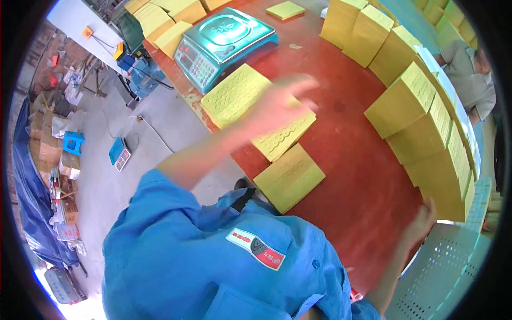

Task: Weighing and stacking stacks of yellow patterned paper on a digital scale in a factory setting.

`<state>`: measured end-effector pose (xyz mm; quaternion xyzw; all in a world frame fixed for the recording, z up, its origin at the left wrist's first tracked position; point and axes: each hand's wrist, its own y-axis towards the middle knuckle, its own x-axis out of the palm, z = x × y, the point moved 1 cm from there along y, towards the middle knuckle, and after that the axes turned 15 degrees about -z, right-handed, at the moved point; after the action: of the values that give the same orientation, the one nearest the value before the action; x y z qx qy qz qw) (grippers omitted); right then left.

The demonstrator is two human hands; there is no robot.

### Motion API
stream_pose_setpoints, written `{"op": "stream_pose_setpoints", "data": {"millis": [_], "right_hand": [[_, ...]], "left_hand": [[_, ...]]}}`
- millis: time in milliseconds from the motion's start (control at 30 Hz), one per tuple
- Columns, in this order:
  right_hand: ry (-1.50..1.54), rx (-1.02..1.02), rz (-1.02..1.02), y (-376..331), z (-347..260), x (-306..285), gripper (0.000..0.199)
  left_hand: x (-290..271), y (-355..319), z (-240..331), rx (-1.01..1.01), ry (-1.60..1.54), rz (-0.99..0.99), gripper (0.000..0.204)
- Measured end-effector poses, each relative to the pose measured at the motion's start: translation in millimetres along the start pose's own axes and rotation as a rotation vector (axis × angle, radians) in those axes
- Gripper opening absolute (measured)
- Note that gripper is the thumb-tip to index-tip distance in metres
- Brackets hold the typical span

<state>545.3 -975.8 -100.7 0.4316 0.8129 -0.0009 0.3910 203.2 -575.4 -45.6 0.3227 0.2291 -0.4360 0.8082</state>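
Yellow perforated sheets [234,95] | flat stack | left hand [280,104] blurred above

flat yellow stacks near hands [288,177]: 3 | weighing scales [226,44]: 1 | hands [282,104]: 2

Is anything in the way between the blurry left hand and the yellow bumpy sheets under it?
Nothing visible: the left hand hovers directly over the stack of yellow dotted sheets on the red table.

Bright daylight is flooding the scene; the left hand [280,104] is smearing with motion blur, and fisheye bending is curving edges toward the dark rim.
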Motion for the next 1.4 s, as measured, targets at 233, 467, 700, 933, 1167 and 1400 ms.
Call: {"op": "stream_pose_setpoints", "data": {"millis": [233, 467, 700, 933, 1167, 1400], "right_hand": [[-0.174, -0.703, -0.814, -109.3, -213.8, 198.5, 0.051], [-0.298, -0.524, -0.781, -131.6, -225.9, 240.0, 0.038], [-0.433, -0.336, -0.611, -141.5, -241.5, 253.5, 0.023], [-0.222, -0.349, -0.313, -140.1, -370.0, 296.2, 0.015], [0.344, -0.196, -0.417, -106.4, -472.0, 427.7, 0.020], [0.528, -0.246, -0.684, -84.3, -507.2, 548.0, 0.019]], "left_hand": [[-70.3, -92.5, -122.7, -0.410, 0.457, -0.057, 0.064], [-98.6, -104.2, -106.2, -0.611, 0.358, -0.227, 0.078], [-84.4, -98.1, -110.0, -0.451, 0.254, -0.300, 0.082], [-133.2, -114.7, -138.2, -0.275, -0.010, -0.385, 0.080], [-287.7, -142.6, -241.3, -0.177, -0.016, 0.024, 0.047], [-446.5, -144.1, -386.6, -0.412, -0.029, 0.278, 0.029]]}}
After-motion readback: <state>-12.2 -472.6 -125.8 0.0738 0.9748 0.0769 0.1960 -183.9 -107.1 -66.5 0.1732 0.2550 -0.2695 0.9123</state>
